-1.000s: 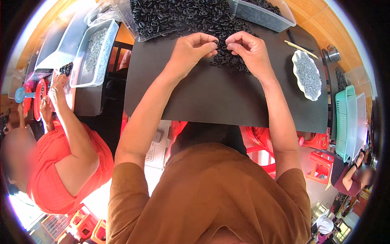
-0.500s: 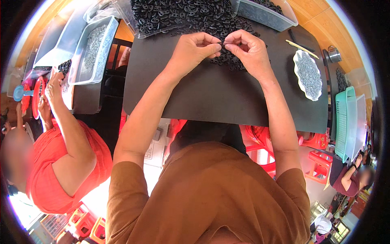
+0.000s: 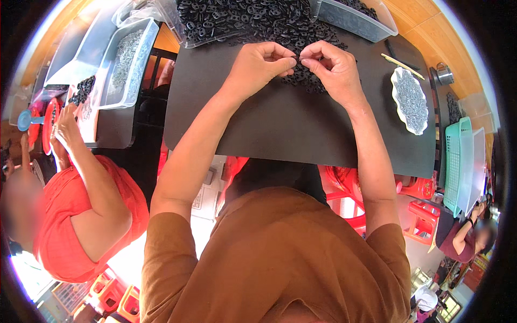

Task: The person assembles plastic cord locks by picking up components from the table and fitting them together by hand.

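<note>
Over the dark table (image 3: 258,124), my left hand (image 3: 263,65) and my right hand (image 3: 334,69) meet with thumbs and forefingers pinched, the tips almost touching. Whatever small dark thing lies between the fingertips is mostly hidden and too small to name. Just behind and beneath the hands spreads a heap of small black plastic pieces with holes (image 3: 242,24), spilling from a clear plastic tray (image 3: 184,39). To the right stands a white scalloped dish (image 3: 397,99) full of small silvery metal pieces (image 3: 411,102).
A clear bin (image 3: 358,28) of black pieces sits at the back right, near a pale stick (image 3: 401,65) and a metal cup (image 3: 445,74). At left, a person in red (image 3: 89,215) works beside a clear bin (image 3: 132,81) of metal pieces. A green basket (image 3: 455,164) stands far right.
My hands keep their pinch and have barely moved. The person at left has drawn a hand nearer, away from the small black pile there.
</note>
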Available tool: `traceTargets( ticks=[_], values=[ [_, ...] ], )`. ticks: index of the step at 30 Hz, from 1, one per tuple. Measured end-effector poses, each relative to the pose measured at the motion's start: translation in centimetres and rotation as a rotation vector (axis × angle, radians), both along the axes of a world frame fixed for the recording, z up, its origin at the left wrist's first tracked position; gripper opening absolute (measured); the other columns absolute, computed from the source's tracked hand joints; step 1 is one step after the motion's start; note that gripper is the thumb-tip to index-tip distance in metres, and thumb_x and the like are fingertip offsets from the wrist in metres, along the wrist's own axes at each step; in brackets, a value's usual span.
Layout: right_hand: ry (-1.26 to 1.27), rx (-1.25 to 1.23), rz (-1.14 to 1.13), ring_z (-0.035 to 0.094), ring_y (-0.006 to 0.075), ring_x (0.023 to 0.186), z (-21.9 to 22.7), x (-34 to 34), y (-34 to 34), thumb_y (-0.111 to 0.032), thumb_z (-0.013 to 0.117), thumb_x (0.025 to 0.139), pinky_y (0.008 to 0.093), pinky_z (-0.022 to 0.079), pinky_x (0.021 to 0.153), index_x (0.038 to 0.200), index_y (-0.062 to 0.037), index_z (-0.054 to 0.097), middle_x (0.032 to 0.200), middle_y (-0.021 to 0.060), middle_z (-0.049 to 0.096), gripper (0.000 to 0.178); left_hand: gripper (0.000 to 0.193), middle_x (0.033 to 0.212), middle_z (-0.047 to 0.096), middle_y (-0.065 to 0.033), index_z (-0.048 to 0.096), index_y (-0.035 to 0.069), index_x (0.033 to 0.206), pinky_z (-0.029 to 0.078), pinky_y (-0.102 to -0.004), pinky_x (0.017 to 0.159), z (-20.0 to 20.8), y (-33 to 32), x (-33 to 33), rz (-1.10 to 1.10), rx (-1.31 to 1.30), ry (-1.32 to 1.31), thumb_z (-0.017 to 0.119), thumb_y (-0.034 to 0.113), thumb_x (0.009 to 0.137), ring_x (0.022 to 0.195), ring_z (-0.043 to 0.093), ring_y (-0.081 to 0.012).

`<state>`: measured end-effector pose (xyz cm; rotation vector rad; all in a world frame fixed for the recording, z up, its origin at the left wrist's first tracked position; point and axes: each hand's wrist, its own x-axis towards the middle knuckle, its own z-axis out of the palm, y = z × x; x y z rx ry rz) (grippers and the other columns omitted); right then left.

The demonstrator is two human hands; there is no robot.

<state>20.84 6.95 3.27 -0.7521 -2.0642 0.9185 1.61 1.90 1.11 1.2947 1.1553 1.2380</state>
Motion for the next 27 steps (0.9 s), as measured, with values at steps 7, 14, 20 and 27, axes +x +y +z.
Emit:
traceTargets(
  ticks=[7,14,20,27],
  values=[
    [-0.039,0.232,-0.011,0.061,0.0146,0.069,0.6,-0.4,-0.7,0.003,0.066,0.085,0.0270,0.049,0.062,0.089,-0.0021,0.062,0.079,0.0065,0.063,0.008,0.014,0.082,0.071,-0.0071,0.069,-0.002,0.093,0.055,-0.0239,0.068,0.0,0.1,0.2,0.009,0.023,0.040,0.071,0.010,0.086,0.075,0.069,-0.0118],
    [-0.037,0.257,-0.008,0.060,0.0178,0.068,0.0,-0.6,-0.7,0.004,0.064,0.085,0.0286,0.048,0.061,0.090,-0.0022,0.059,0.079,0.0077,0.061,0.009,0.013,0.081,0.071,-0.0071,0.069,-0.002,0.092,0.056,-0.0245,0.068,-0.1,-0.1,0.6,0.034,0.028,0.015,0.071,0.009,0.086,0.075,0.070,-0.0122],
    [-0.079,0.205,0.014,0.060,0.0136,0.068,-0.5,-0.4,-0.4,0.003,0.063,0.087,0.0261,0.048,0.062,0.090,-0.0029,0.059,0.078,0.0055,0.063,0.008,0.013,0.080,0.071,-0.0072,0.069,-0.002,0.091,0.055,-0.0240,0.068,-0.4,-0.1,0.4,0.017,0.029,0.057,0.071,0.009,0.086,0.075,0.070,-0.0121],
    [0.161,-0.264,0.064,0.061,0.0052,0.076,-0.9,0.1,0.4,-0.002,0.063,0.092,0.0215,0.052,0.068,0.093,-0.0040,0.062,0.084,-0.0008,0.065,0.003,0.015,0.087,0.070,-0.0067,0.068,-0.002,0.098,0.055,-0.0228,0.072,-0.3,0.1,0.1,-0.016,-0.003,-0.031,0.071,0.009,0.088,0.079,0.068,-0.0116]
  ],
)
